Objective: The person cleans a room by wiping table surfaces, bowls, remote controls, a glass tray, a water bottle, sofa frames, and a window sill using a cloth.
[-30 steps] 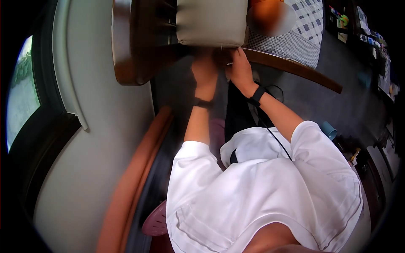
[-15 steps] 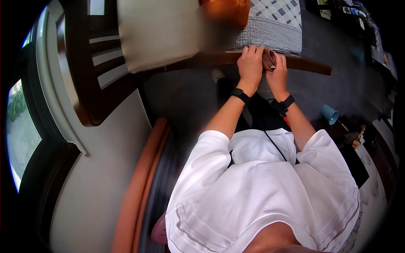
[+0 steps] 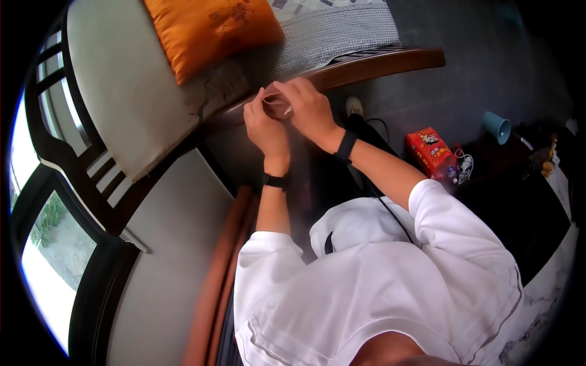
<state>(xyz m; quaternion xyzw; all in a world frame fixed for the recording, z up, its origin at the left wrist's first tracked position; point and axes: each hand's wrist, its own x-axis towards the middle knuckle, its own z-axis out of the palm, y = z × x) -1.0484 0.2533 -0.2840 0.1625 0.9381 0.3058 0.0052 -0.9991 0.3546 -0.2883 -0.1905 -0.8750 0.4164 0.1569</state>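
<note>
Grey floor (image 3: 464, 82) at upper right; wooden bench (image 3: 384, 65) with pale seat (image 3: 116, 91) across upper left, orange cushion (image 3: 213, 30) on it. Small brownish pouch (image 3: 278, 110) at upper centre by the bench edge, mouth parted, contents unclear. Left hand (image 3: 267, 133) and right hand (image 3: 312, 116) hold it from either side, fingers curled narrow on it. Right of frame: red box (image 3: 429, 147), blue bin (image 3: 495, 127) near it, insides indistinct.

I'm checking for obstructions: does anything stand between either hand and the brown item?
Nothing visible does: the left hand and right hand both hold the brown item directly, one on each side. The wooden seat edge lies beyond, not in between.
</note>
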